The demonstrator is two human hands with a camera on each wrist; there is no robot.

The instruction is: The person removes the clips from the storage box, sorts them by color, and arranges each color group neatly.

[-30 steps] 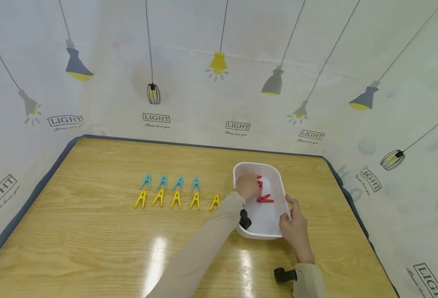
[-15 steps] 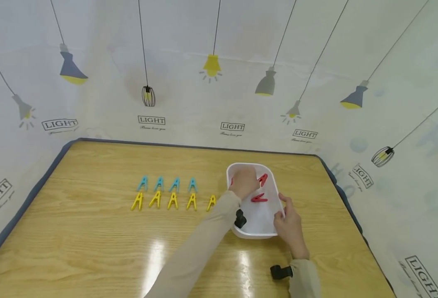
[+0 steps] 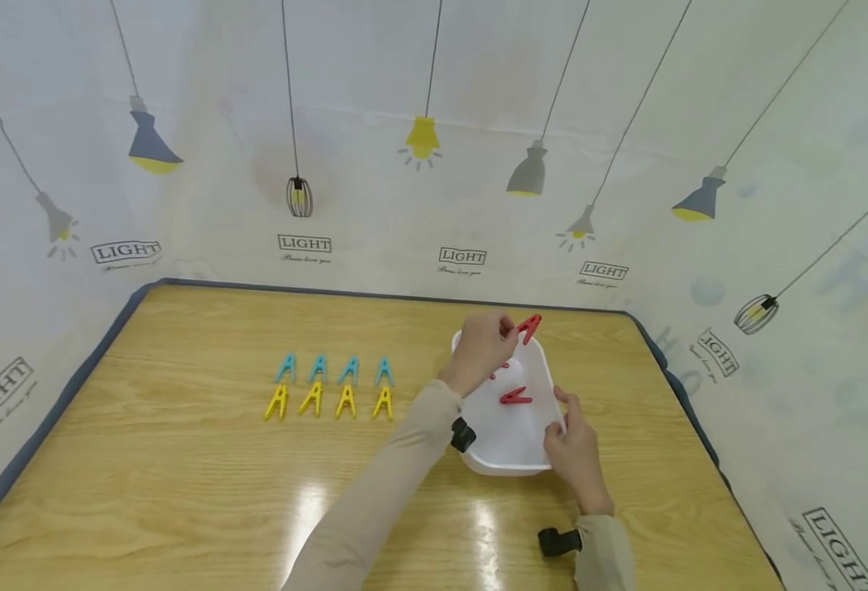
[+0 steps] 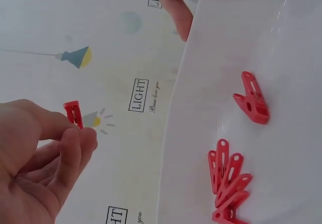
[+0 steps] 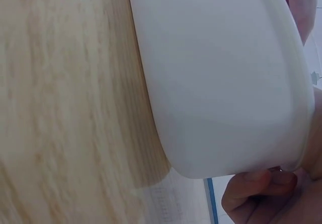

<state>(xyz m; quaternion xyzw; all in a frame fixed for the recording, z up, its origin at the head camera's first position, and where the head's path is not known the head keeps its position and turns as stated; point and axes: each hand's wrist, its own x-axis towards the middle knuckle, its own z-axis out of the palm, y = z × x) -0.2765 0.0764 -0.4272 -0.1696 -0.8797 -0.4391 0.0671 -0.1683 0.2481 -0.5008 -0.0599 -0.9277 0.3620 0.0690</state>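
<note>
Pinched between the thumb and fingers of the left hand [image 3: 481,349] is a red clothespin [image 3: 529,328], raised above the far part of the white tray [image 3: 504,469]. In the left wrist view the same red clothespin [image 4: 73,114] shows end-on at the fingertips of the left hand [image 4: 48,158]. The right hand [image 3: 576,451] grips the tray's right rim, thumb and fingers on the wall. Inside the tray lie a single red clothespin [image 4: 252,99] and a cluster of several more [image 4: 229,178].
Left of the tray on the wooden table [image 3: 183,476] stand two rows: blue clothespins [image 3: 349,371] behind and yellow clothespins [image 3: 345,402] in front. The left forearm [image 3: 382,501] crosses the table beside them. A printed cloth [image 3: 375,189] rises behind the table's far edge.
The left hand has come up out of the tray with a red clothespin. Its forearm now hides the rightmost yellow clothespin. The right hand keeps its grip on the rim.
</note>
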